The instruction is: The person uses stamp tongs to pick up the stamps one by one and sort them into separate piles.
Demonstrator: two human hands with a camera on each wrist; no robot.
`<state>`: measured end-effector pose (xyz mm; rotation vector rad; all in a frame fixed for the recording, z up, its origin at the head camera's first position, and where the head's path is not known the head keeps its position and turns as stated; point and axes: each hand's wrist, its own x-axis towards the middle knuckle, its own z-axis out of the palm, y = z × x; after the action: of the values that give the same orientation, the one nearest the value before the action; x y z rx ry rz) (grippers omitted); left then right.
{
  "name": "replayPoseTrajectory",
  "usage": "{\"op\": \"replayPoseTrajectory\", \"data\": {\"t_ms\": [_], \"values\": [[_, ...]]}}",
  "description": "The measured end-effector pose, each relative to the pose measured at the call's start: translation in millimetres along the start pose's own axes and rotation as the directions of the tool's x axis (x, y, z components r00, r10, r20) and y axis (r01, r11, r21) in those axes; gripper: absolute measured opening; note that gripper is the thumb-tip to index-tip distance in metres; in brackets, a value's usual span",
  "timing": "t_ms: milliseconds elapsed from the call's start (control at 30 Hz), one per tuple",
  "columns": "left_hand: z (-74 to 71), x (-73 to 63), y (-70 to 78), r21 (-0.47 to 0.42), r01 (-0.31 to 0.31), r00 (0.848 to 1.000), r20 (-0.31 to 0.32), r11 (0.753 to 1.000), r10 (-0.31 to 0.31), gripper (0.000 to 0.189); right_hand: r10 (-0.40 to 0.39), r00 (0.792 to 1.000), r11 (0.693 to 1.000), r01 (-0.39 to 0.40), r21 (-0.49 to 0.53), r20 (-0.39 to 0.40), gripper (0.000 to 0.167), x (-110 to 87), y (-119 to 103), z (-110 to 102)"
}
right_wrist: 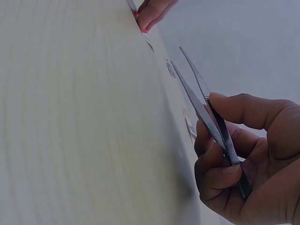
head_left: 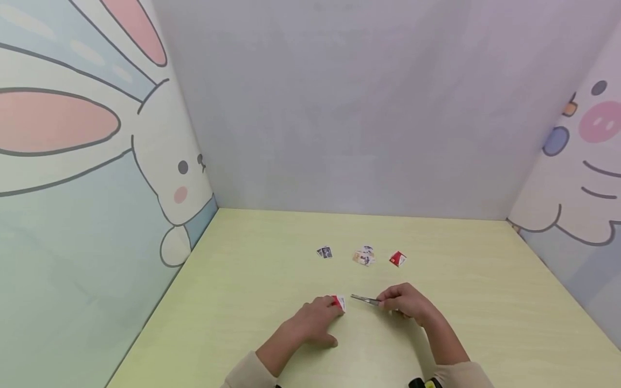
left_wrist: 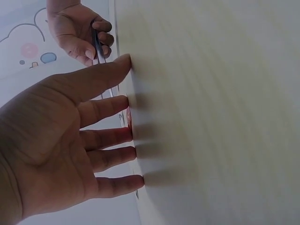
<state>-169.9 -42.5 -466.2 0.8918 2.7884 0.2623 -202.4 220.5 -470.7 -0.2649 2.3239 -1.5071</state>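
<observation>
We hold one pair of metal tweezers (head_left: pixel 366 299) pinched in our right hand (head_left: pixel 405 302), its two prongs slightly apart and pointing toward one small red-and-white stamp (head_left: pixel 339 302). Our left hand (head_left: pixel 315 320) presses that stamp to the pale yellow table (head_left: pixel 485 302) with straight fingertips (left_wrist: pixel 123 101). Farther back lie three more small lots: a dark pair (head_left: pixel 324 252), a mixed heap (head_left: pixel 364 256) and one red stamp (head_left: pixel 398 259).

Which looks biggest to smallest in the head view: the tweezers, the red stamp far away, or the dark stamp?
1. Tweezers, clearly longest.
2. Red stamp and dark stamp: they look about alike, too close to rank.
</observation>
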Motion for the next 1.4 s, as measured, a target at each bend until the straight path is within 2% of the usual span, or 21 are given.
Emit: {"op": "replayPoseTrajectory", "data": {"t_ms": [567,867,1400], "values": [[0.3,-0.8,-1.1,0.025,-0.017,1.000,-0.013,1.000,0.017,0.056,-0.009,0.998,0.999,0.011,-0.032,0.057,0.015,2.2,-0.2,2.5],[-0.6,-0.9,-1.0,0.034,-0.022,1.000,-0.022,0.999,0.023,0.056,-0.025,0.999,0.997,0.028,-0.075,0.046,0.013,7.4,0.7,5.8],[0.4,0.3,-2.8,0.032,-0.030,0.999,-0.031,0.999,0.031,0.056,-0.060,0.998,0.995,0.061,-0.076,0.019,0.011,13.4,-1.6,15.2]]}}
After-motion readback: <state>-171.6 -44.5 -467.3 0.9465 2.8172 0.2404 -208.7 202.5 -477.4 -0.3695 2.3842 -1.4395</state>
